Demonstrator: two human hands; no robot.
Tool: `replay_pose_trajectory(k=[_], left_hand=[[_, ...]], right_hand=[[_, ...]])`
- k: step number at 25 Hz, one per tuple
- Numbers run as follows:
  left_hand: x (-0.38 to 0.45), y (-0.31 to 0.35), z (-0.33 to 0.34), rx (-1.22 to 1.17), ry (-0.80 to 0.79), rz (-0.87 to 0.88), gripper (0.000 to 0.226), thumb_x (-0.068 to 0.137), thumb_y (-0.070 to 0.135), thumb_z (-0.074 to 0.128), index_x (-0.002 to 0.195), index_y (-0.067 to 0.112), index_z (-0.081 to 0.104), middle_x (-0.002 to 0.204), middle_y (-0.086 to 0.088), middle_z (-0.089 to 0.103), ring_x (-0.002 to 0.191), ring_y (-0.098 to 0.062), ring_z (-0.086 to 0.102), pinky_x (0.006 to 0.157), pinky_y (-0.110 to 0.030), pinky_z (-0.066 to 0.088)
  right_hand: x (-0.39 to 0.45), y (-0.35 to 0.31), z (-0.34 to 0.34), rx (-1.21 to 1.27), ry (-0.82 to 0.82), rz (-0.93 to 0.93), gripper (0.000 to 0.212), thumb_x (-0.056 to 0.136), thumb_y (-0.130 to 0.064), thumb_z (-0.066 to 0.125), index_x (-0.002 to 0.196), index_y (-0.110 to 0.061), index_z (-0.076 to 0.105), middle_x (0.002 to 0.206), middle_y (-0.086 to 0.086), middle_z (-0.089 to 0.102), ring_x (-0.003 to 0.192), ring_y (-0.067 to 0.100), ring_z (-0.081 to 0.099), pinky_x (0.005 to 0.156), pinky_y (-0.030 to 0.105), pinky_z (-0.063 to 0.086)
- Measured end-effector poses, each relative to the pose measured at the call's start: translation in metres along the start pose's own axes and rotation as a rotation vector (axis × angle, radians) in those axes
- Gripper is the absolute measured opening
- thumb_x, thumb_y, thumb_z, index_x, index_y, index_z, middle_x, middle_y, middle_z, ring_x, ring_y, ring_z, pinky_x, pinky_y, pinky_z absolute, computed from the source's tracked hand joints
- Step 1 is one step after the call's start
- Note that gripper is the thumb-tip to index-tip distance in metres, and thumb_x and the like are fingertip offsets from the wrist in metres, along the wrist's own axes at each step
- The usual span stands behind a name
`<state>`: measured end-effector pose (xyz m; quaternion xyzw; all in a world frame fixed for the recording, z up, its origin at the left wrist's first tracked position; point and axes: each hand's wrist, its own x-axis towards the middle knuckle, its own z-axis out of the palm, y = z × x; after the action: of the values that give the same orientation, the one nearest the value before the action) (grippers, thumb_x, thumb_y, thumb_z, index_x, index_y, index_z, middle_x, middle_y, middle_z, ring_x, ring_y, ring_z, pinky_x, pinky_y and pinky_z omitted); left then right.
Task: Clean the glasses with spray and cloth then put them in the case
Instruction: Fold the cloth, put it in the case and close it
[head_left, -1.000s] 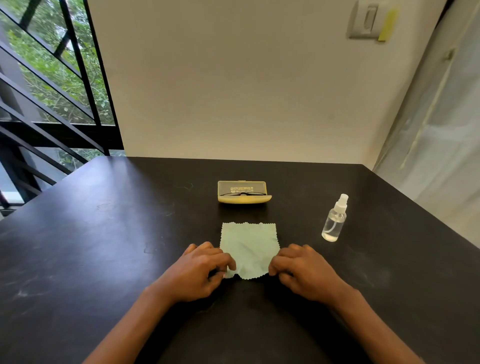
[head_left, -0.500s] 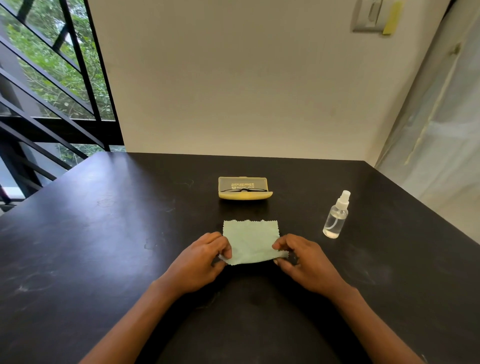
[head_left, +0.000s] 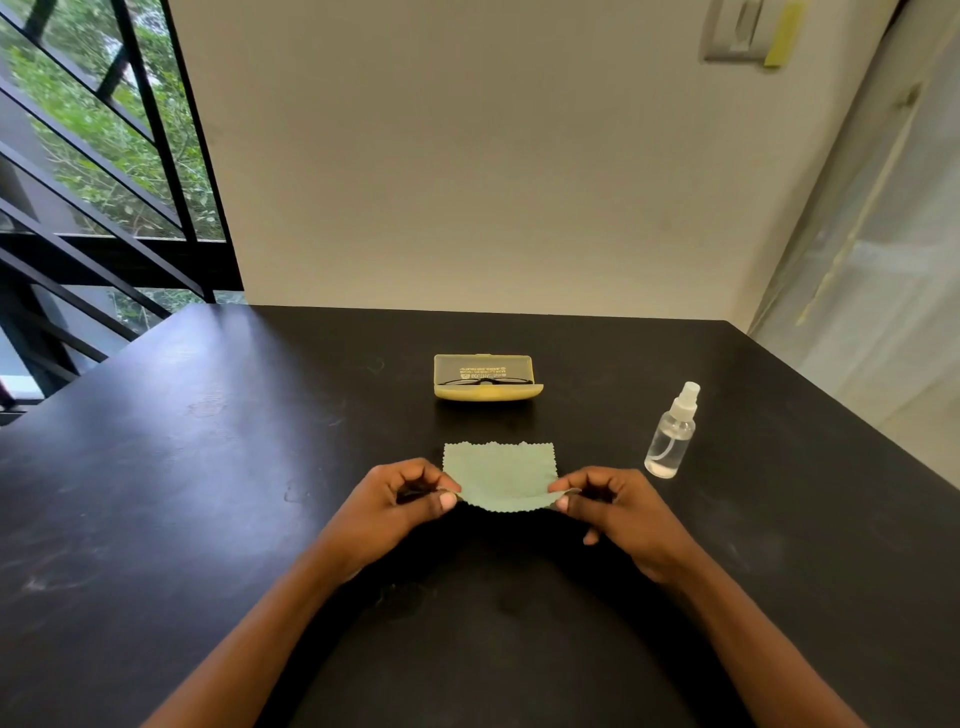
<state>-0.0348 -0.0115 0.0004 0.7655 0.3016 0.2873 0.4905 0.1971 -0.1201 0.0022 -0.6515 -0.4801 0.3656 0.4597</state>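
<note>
Near the middle of the table (head_left: 208, 467), the left hand (head_left: 400, 506) and right hand (head_left: 618, 512) are now pinching the cloth (head_left: 498, 475) corners and lifting its near edge, which lay flat before. Glasses (head_left: 488, 382) are waiting in the open case (head_left: 485, 392) farther back, spray bottle (head_left: 671, 434) right, so cleaning is only starting.
</note>
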Motion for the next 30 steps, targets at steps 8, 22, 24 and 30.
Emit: replay_pose_trajectory(k=[8,22,24,30], left_hand=[[0.053,-0.001,0.027,0.1,0.301,-0.236,0.01,0.095,0.021,0.048,0.088,0.016,0.054,0.087,-0.004,0.061,0.072,-0.013,0.057,0.07,-0.031,0.051],[0.081,-0.01,0.038,0.65,0.349,-0.392,0.021,0.094,0.03,0.044,0.103,0.013,0.052,0.104,-0.011,0.06,0.094,-0.028,0.058,0.078,-0.039,0.049],[0.083,-0.014,0.035,0.62,0.354,-0.397,0.02,0.092,0.033,0.049,0.099,0.014,0.052,0.101,-0.009,0.061,0.091,-0.026,0.059,0.08,-0.041,0.051],[0.076,-0.011,0.026,0.501,0.398,-0.333,0.02,0.089,0.037,0.055,0.087,0.018,0.049,0.083,-0.002,0.06,0.072,-0.014,0.055,0.063,-0.03,0.047]], right_hand=[[0.053,-0.007,0.016,0.218,0.289,0.12,0.011,0.091,-0.009,0.056,0.088,-0.014,0.065,0.089,0.007,0.06,0.067,0.012,0.054,0.046,0.018,0.047],[0.083,0.005,0.023,-0.503,0.426,0.094,0.009,0.087,-0.022,0.062,0.092,-0.015,0.065,0.093,0.002,0.065,0.082,0.011,0.056,0.07,0.022,0.04],[0.082,0.005,0.022,-0.517,0.414,0.085,0.011,0.086,-0.025,0.062,0.091,-0.015,0.064,0.089,0.0,0.063,0.086,0.014,0.058,0.07,0.024,0.04],[0.066,-0.005,0.009,-0.224,0.283,0.137,0.017,0.089,-0.027,0.058,0.104,-0.019,0.056,0.095,0.002,0.058,0.075,0.012,0.055,0.043,0.018,0.041]])
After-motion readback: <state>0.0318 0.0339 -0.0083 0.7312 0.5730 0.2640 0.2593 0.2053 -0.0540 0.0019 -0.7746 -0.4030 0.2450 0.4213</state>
